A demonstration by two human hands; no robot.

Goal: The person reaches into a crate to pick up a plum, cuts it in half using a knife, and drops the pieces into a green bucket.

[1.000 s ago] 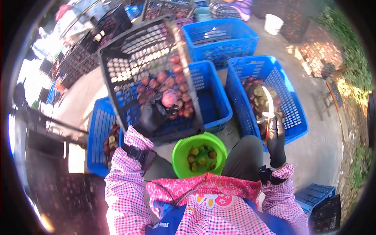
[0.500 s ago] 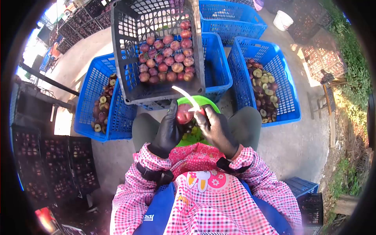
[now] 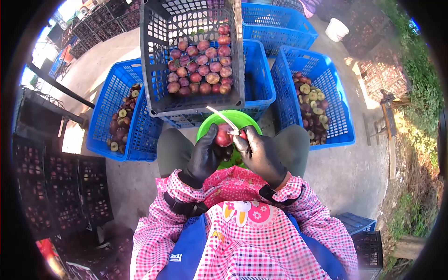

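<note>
My left hand (image 3: 204, 156), in a black glove, is closed around a dark red plum (image 3: 223, 136). In my right hand (image 3: 262, 153), also black-gloved, is a knife with a slim, pale, curved blade (image 3: 219, 114) and a bit of red handle showing. The blade points up and to the left, its lower part right at the plum. Both hands are over a bright green basin (image 3: 241, 117) between my knees; its contents are mostly hidden by the hands. Just beyond it, a black crate (image 3: 196, 109) of whole plums (image 3: 201, 70) leans toward me.
A blue crate (image 3: 105, 100) with cut plums stands left, another blue crate (image 3: 343, 116) with cut plums right. More blue crates (image 3: 275, 30) and a white bucket (image 3: 336, 30) lie beyond. Dark stacked crates (image 3: 63, 186) line the left; plants (image 3: 415, 70) edge the right.
The camera view has shifted slightly, showing more of the green basin. The plum has turned a little in my left hand, and the blade stays against it.
</note>
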